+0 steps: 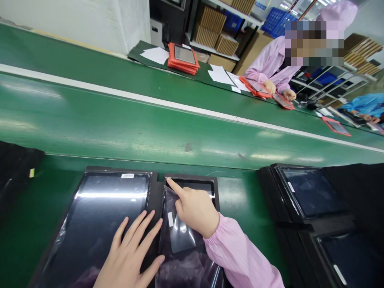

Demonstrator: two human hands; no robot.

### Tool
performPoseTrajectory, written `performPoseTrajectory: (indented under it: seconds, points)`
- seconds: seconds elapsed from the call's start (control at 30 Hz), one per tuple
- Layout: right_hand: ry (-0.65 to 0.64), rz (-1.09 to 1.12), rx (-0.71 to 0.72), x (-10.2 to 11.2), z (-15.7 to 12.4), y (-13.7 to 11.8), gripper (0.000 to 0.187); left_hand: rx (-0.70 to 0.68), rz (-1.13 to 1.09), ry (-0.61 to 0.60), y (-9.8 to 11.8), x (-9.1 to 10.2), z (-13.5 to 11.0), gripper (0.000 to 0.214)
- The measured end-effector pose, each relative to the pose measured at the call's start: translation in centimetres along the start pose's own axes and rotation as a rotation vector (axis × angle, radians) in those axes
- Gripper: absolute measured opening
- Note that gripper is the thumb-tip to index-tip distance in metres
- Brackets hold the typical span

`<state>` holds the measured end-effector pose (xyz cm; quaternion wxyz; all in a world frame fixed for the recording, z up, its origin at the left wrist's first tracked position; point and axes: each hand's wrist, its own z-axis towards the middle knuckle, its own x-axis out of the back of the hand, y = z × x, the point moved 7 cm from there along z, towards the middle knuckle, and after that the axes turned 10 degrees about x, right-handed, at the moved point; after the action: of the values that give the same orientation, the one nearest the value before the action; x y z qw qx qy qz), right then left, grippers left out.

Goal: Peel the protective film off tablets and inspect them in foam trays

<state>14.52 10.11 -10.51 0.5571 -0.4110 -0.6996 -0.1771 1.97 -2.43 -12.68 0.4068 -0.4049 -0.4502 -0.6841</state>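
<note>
The small tablet lay on the green workbench just in front of the person, its upper edge toward the belt. A clear film with a small white tab covered its lower part, wrinkled and bunched near the bottom edge of the view. The right hand rested over the tablet with the index finger stretched out, its tip pressing on the upper left corner where the film ended; the other fingers were curled under and gripped nothing. A pink cuffed sleeve ran back from that wrist.

The left hand lay open and flat, fingers spread, across the right edge of a large dark screen that sat just beside the tablet. Its thumb pointed toward the film's left edge; whether it touched could not be told.

To the right, apart from the tablet, stood a stack of black screens. Beyond the bench ran a wide green belt with a pale strip along it. On the far side lay a pile of red-framed panels and loose white sheets. A co-worker in a pink coat sat there, both hands on a red-framed panel. Shelves of cardboard boxes stood behind.
</note>
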Motion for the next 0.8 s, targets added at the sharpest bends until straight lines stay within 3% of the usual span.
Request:
performPoseTrajectory:
  seconds: [0.23, 0.43, 0.63, 0.8]
  points:
    - [0.044, -0.021, -0.106, -0.1, -0.7, 0.1, 0.067, -0.038, 0.029, -0.004, 0.0, -0.2, -0.1, 0.061]
    - [0.159, 0.087, -0.21, 0.0, -2.7, 2.2, 0.056, -0.025, 0.034, -0.027, -0.1, -0.4, -0.4, 0.062]
    - [0.347, 0.409, -0.034, -0.5, -8.5, 2.7, 0.04, -0.059, -0.02, -0.009, -0.1, -0.8, -0.8, 0.061]
    - [0.35, 0.466, 0.056, -3.8, -13.1, -0.3, 0.064, 0.02, -0.088, -0.057, -0.9, -1.9, -1.6, 0.07]
